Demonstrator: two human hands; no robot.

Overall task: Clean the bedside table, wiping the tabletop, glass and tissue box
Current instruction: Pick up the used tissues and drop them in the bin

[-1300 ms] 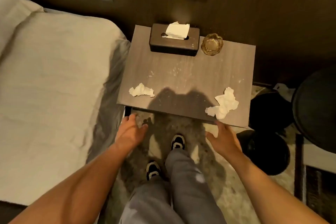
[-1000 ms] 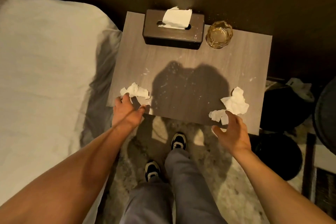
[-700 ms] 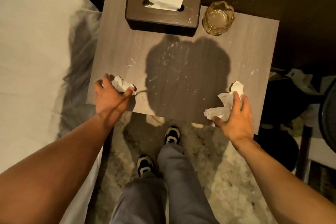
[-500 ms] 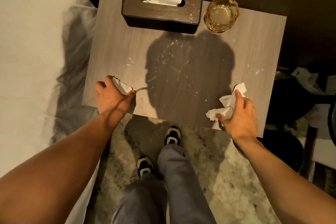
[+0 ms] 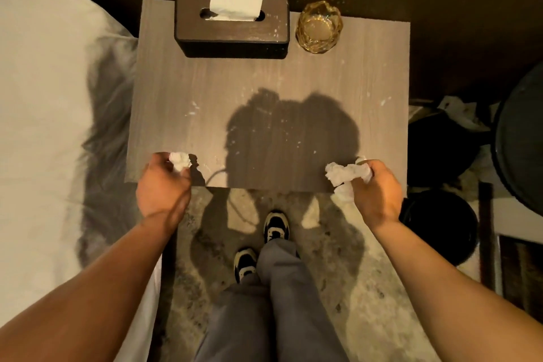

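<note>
1. Tissue wads are being pinched in curled fingers: the left hand [image 5: 163, 182] is gripping a small tissue wad [image 5: 179, 159], the right hand [image 5: 374, 188] a larger tissue wad [image 5: 345, 175], at the worktop's [image 5: 264, 91] near corners.
2. Tissue box [image 5: 232, 28] and glass [image 5: 319, 27] are being left along the far edge, straight ahead, the glass nearer the right hand.

Left tissue wad [image 5: 179, 160] mostly hidden; forearms cropped

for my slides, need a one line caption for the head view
Left hand and right hand each grip a crumpled tissue at the speckled tabletop's near edge.
</note>
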